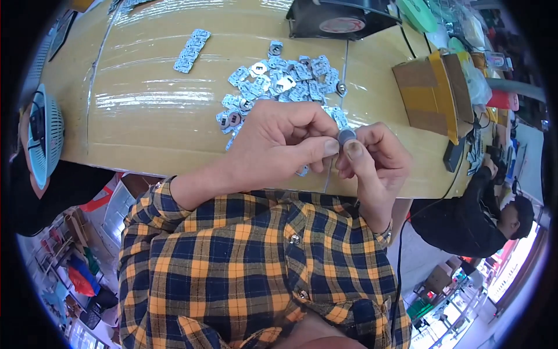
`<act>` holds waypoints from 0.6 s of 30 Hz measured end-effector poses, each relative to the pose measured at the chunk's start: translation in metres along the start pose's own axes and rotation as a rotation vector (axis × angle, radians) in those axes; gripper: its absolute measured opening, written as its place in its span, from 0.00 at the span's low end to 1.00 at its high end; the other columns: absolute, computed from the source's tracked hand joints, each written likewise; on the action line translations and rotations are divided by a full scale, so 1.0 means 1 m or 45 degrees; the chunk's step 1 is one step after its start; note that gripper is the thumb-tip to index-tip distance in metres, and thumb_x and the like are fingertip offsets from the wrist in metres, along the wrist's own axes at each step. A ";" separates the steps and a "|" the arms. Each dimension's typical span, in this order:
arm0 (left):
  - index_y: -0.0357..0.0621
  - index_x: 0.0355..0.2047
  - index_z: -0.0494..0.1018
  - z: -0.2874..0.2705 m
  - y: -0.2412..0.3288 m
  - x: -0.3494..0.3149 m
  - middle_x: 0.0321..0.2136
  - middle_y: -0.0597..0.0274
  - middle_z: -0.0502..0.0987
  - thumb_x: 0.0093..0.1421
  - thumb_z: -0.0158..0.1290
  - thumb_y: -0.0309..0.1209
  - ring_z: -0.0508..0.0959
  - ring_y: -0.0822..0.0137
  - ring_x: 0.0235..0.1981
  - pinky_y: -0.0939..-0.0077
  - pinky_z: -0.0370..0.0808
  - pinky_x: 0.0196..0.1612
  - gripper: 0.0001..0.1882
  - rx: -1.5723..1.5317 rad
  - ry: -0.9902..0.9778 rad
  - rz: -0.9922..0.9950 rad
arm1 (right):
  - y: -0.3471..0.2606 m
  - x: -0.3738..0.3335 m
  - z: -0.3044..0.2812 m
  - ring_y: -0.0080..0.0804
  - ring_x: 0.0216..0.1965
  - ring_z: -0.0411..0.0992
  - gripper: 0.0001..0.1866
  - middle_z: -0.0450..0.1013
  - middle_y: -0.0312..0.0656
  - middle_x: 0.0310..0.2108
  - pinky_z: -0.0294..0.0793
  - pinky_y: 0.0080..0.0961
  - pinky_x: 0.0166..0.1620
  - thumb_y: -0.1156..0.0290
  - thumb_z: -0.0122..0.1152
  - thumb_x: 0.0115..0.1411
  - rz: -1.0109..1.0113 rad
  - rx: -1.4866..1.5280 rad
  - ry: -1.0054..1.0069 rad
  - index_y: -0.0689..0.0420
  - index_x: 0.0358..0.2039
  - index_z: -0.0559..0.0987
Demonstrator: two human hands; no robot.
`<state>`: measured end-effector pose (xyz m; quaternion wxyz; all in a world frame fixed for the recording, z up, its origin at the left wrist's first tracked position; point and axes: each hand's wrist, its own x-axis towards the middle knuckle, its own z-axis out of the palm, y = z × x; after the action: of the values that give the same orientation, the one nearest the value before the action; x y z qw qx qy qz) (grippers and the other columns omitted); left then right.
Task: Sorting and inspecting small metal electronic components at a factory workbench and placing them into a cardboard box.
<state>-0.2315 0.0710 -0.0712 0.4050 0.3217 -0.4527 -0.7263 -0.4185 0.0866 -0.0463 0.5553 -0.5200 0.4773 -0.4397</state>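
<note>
A small round grey disc (pixel 346 135) with a pale rim is pinched between the thumb and fingers of my right hand (pixel 378 157). My left hand (pixel 285 136) is closed in a pinch right beside the disc. Whatever lies between its thumb and forefinger is too small or hidden to name. Just beyond both hands spreads a loose pile of small light-blue flat parts (pixel 299 90), some carrying silvery round pieces. My left hand covers the near side of that pile.
A joined strip of blue parts (pixel 192 51) lies on the cardboard-covered table (pixel 139 125). At the back stands a black fan (pixel 343 20). An open cardboard box (pixel 430 93) sits to the right, a blue basket (pixel 52 134) at the left edge. Another person (pixel 471 215) works at right.
</note>
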 end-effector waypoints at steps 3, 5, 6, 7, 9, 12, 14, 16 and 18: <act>0.33 0.35 0.75 -0.013 0.002 -0.005 0.27 0.64 0.78 0.61 0.54 0.22 0.76 0.80 0.25 0.88 0.69 0.23 0.05 -0.097 0.016 0.042 | -0.001 0.012 0.011 0.18 0.21 0.69 0.04 0.73 0.35 0.22 0.66 0.15 0.24 0.79 0.60 0.58 -0.025 -0.103 -0.026 0.64 0.28 0.75; 0.33 0.35 0.75 -0.018 0.004 -0.007 0.26 0.64 0.77 0.60 0.55 0.22 0.76 0.79 0.24 0.87 0.68 0.22 0.04 -0.060 0.074 0.131 | -0.002 0.020 0.014 0.20 0.20 0.69 0.04 0.73 0.38 0.22 0.66 0.17 0.24 0.80 0.62 0.55 -0.187 -0.343 -0.073 0.65 0.27 0.75; 0.33 0.34 0.75 -0.021 0.005 -0.007 0.25 0.63 0.77 0.58 0.55 0.21 0.76 0.78 0.24 0.85 0.67 0.22 0.04 -0.004 0.116 0.210 | -0.002 0.025 0.015 0.23 0.20 0.69 0.05 0.72 0.40 0.21 0.65 0.19 0.24 0.80 0.64 0.52 -0.362 -0.564 -0.101 0.65 0.26 0.75; 0.33 0.34 0.75 -0.027 0.007 -0.008 0.25 0.63 0.77 0.58 0.55 0.21 0.76 0.78 0.24 0.85 0.67 0.22 0.04 -0.010 0.130 0.208 | -0.003 0.030 0.017 0.23 0.20 0.69 0.05 0.72 0.40 0.21 0.65 0.19 0.24 0.80 0.64 0.52 -0.356 -0.564 -0.115 0.65 0.26 0.75; 0.35 0.32 0.75 -0.041 0.014 -0.008 0.24 0.60 0.75 0.54 0.57 0.20 0.76 0.72 0.21 0.80 0.67 0.21 0.05 0.730 0.102 0.738 | -0.010 0.043 0.022 0.26 0.19 0.69 0.06 0.71 0.43 0.20 0.66 0.21 0.24 0.80 0.66 0.48 -0.658 -0.648 -0.282 0.65 0.25 0.76; 0.36 0.31 0.75 -0.039 0.016 -0.012 0.24 0.56 0.74 0.51 0.58 0.19 0.75 0.65 0.20 0.75 0.67 0.20 0.06 0.844 0.239 0.890 | -0.022 0.051 0.033 0.28 0.19 0.70 0.06 0.71 0.42 0.19 0.66 0.22 0.24 0.82 0.66 0.47 -0.608 -0.562 -0.294 0.66 0.25 0.76; 0.36 0.31 0.75 -0.040 0.016 -0.009 0.23 0.57 0.74 0.51 0.59 0.20 0.74 0.64 0.20 0.74 0.68 0.21 0.06 0.931 0.255 0.920 | -0.026 0.056 0.028 0.29 0.19 0.69 0.06 0.72 0.42 0.19 0.66 0.22 0.24 0.83 0.66 0.47 -0.648 -0.571 -0.365 0.66 0.25 0.76; 0.37 0.31 0.74 -0.042 0.022 -0.008 0.23 0.56 0.73 0.50 0.61 0.23 0.75 0.61 0.20 0.72 0.70 0.21 0.08 1.081 0.249 0.945 | -0.030 0.059 0.022 0.29 0.19 0.69 0.05 0.72 0.43 0.20 0.66 0.22 0.24 0.84 0.65 0.48 -0.661 -0.609 -0.388 0.66 0.25 0.76; 0.37 0.30 0.74 -0.065 0.028 -0.013 0.23 0.56 0.73 0.50 0.61 0.24 0.75 0.60 0.20 0.72 0.69 0.20 0.08 1.417 0.387 0.880 | -0.029 0.065 0.015 0.27 0.19 0.69 0.05 0.71 0.41 0.20 0.66 0.21 0.24 0.83 0.64 0.51 -0.587 -0.588 -0.399 0.66 0.25 0.75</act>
<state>-0.1626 0.0493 -0.0693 0.4472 0.4177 -0.7746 -0.1600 -0.3931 0.0234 -0.0223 0.3758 -0.7869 0.3434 -0.3488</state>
